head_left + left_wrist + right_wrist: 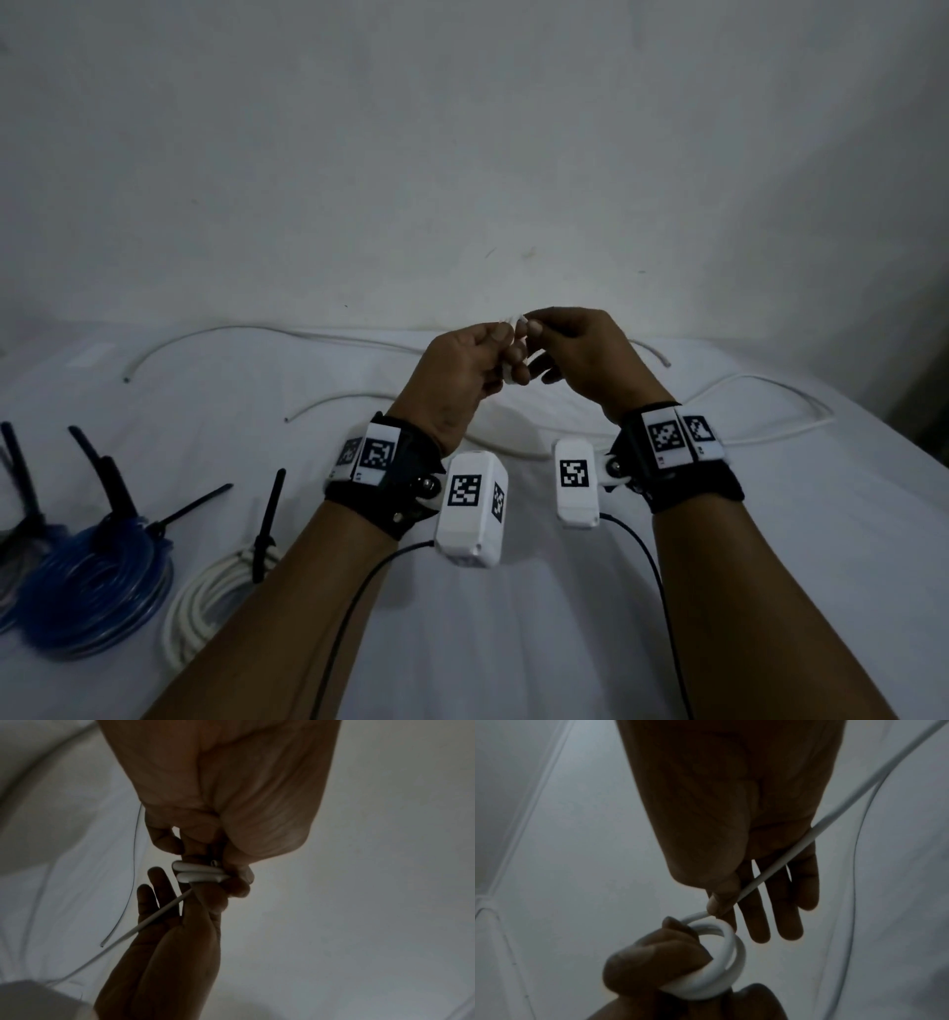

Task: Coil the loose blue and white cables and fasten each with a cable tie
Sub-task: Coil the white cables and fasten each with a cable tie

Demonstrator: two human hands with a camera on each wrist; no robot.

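Both hands are raised together above the far middle of the white sheet (565, 591). The left hand (462, 375) curls around small loops of white cable (721, 969); the right hand (585, 354) pinches the strand between thumb and forefinger, other fingers extended. Only the right-wrist view shows two loops. Tied blue coil (97, 580) and white coil (210, 596) lie near left.

Dim, bluish — wrist views murky

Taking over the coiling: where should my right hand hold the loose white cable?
Pinch the straight run just behind the small coil in the left hand, coming from the right: it leads taut off the loop there, as the right hand does now.
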